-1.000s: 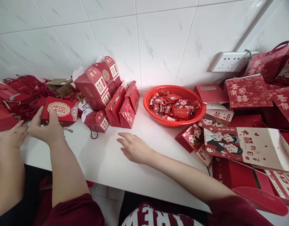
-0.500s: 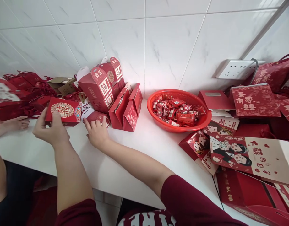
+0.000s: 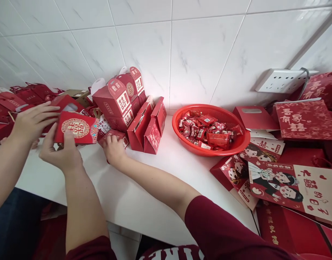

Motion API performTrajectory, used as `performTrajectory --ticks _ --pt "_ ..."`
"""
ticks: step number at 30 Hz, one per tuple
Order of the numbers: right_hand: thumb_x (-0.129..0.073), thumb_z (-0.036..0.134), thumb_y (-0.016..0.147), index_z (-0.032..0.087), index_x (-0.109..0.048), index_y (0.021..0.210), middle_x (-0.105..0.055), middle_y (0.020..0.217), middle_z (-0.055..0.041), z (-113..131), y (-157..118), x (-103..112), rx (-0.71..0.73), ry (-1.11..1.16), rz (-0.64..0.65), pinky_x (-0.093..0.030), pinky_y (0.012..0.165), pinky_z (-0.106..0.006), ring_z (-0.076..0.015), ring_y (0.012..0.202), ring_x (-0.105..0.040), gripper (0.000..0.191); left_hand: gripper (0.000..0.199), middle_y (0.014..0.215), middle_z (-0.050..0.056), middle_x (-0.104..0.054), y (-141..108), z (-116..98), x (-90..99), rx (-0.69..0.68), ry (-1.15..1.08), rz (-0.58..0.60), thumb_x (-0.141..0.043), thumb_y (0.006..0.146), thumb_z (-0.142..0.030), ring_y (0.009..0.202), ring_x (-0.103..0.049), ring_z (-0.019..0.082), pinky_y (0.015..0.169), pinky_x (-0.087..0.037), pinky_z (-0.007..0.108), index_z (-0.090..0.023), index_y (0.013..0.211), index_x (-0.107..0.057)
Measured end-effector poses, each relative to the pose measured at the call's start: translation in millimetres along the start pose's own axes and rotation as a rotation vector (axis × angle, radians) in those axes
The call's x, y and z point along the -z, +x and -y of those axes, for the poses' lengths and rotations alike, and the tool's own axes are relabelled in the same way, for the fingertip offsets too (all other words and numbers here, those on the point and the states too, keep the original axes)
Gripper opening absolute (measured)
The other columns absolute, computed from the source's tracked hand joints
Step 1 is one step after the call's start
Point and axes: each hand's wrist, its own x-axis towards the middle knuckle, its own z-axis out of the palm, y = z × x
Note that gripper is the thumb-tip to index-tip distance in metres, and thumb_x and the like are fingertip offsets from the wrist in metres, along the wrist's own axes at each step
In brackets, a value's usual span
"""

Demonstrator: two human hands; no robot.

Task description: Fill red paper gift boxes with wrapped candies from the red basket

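- Left hand (image 3: 63,154): closed around a red box (image 3: 77,128), at nine o'clock in view.
- Right hand (image 3: 114,151): curled over a smaller box (image 3: 124,138), at three o'clock from the first; cannot tell whether gripping.
- Basket (image 3: 209,152): farther toward three o'clock.

The left hand (image 3: 61,155) pinches, thumb (image 3: 69,140) toward the camera; the right arm (image 3: 157,180) slants leftward, the right hand (image 3: 114,151) palm down, fingers (image 3: 109,141) bent.
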Motion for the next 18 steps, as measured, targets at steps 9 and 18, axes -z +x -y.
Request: performTrajectory --ticks 9,18 --pt "-0.028 0.016 0.103 0.005 -0.043 0.142 -0.043 0.149 -0.0213 -12.6 -43.9 -11.8 0.071 0.045 -0.024 -0.037 0.109 -0.055 -0.0321 0.141 -0.031 0.043 0.039 0.126 0.001 -0.067 -7.8 18.4 -38.1 -0.403 0.053 0.357 -0.071 0.081 -0.031 0.121 -0.055 0.02 0.117 -0.033 0.044 -0.01 0.114 -0.068" --pt "-0.047 0.035 0.1 0.014 -0.062 0.107 -0.067 0.111 -0.009 -26.3 -154.9 50.0 0.5 0.133 0.013 -0.042 0.1 -0.044 -0.0242 0.099 -0.061 0.027 0.084 0.156 0.017 -0.028 -34.8 32.2 -57.4 -0.42 0.097 0.172 -0.078 0.074 -0.038 0.146 -0.026 0.03 0.122 -0.019 0.046 -0.005 0.143 -0.043"
